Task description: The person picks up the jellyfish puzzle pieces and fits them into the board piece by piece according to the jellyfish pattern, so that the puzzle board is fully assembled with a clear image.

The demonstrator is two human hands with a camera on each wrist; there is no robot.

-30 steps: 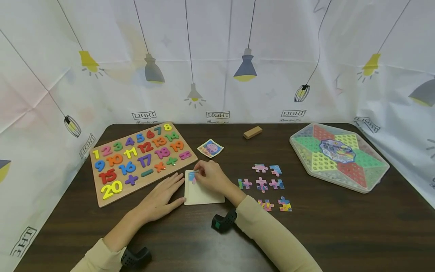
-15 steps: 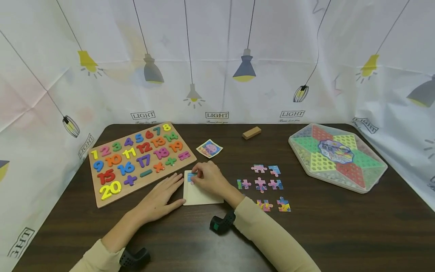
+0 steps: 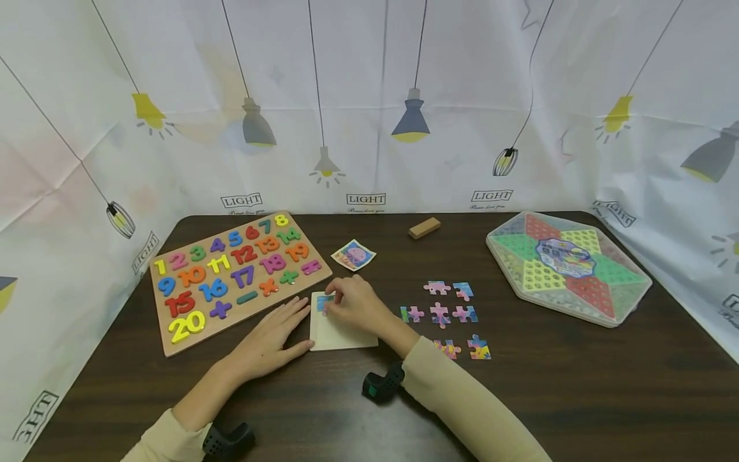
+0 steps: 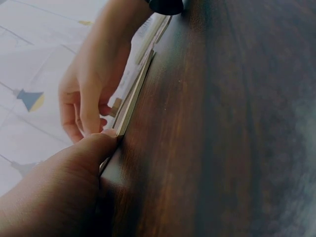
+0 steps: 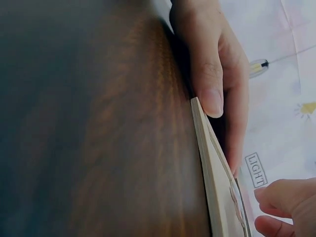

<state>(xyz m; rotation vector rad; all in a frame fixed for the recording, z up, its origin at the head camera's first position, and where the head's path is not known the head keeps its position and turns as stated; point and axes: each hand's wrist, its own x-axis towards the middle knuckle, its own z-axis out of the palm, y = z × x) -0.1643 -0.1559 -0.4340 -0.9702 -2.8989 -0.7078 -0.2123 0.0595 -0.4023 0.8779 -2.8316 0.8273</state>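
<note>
A small pale puzzle board (image 3: 345, 335) lies flat on the dark table. My left hand (image 3: 271, 339) rests at its left side with fingers extended, and the thumb touches the board's near-left corner. Over the board's far-left corner, my right hand (image 3: 360, 309) has its fingers curled at a blue-and-pink jigsaw piece (image 3: 322, 303), which they partly cover. In the left wrist view, the left thumb (image 4: 101, 148) meets the edge of the board (image 4: 134, 98). Several loose jigsaw pieces (image 3: 440, 314) lie in rows to the right.
A number board (image 3: 231, 307) with coloured numerals lies at the left. Behind the puzzle board is a small picture card (image 3: 353, 255). A wooden block (image 3: 424, 228) sits at the back, and a hexagonal game box (image 3: 568, 266) lies at the right.
The right fingers shift slightly over the jigsaw piece at the board's far-left corner. The left hand keeps its place, and the head view shifts a little.
</note>
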